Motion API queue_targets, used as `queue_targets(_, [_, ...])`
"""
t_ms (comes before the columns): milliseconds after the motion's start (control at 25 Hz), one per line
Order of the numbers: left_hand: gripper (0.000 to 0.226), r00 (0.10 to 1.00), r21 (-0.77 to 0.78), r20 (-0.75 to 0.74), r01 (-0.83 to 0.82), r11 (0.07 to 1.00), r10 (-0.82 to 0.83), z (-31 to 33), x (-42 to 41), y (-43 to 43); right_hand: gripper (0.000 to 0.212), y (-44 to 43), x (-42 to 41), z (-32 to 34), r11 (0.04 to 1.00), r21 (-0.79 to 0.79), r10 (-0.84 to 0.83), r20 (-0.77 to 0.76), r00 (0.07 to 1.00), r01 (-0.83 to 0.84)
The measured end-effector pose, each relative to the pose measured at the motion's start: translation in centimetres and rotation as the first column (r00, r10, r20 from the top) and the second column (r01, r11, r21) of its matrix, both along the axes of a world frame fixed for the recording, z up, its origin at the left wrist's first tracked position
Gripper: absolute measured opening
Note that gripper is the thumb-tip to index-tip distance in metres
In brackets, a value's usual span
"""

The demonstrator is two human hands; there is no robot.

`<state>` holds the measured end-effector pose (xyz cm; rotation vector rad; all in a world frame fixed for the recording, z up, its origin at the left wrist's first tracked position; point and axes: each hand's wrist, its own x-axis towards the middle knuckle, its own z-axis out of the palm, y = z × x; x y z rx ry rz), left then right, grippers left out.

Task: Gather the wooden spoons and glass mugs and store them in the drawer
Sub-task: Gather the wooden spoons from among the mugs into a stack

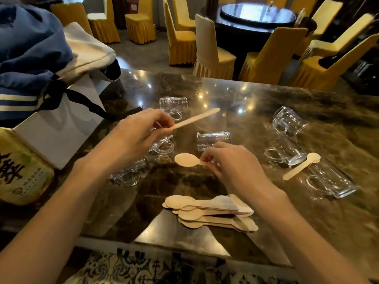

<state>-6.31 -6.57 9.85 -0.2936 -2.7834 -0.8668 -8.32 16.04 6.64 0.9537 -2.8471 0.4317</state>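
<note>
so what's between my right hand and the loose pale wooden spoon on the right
A clear glass mug lying on its side, plain in the head view.

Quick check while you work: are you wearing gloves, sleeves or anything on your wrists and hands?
No gloves: the left hand and right hand are bare. The left forearm and right forearm are uncovered as far as the head view shows, with no sleeve edge in view. No watch, bracelet or ring shows.
</note>
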Motion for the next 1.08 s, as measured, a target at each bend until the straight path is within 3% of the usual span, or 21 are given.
queue_targets(160, [0.016,0.995,-0.123,0.044,0.092,0.988,-0.087,-2.1,1.6,2.1,0.019,0.7,4.3,-2.9,0.997,0.074,0.025,0.094,0.995,-0.032])
queue_targets(360, [0.017,0.970,-0.223,0.196,0.190,0.956,-0.147,-5.7,3.0,3.9,0.020,1.2,7.0,-4.7,0.997,0.062,0.031,0.102,0.994,-0.037])
queue_targets(640, [0.019,0.933,-0.234,0.334,0.221,0.947,-0.135,-7.8,3.2,5.5,0.024,1.6,8.7,-5.0,0.999,0.052,-0.008,0.083,0.997,0.004])
queue_targets(1080, [0.016,0.896,-0.286,0.401,0.319,0.904,-0.189,-8.0,3.0,6.4,0.025,2.4,9.2,-5.1,1.000,0.015,-0.023,0.040,0.999,0.023])
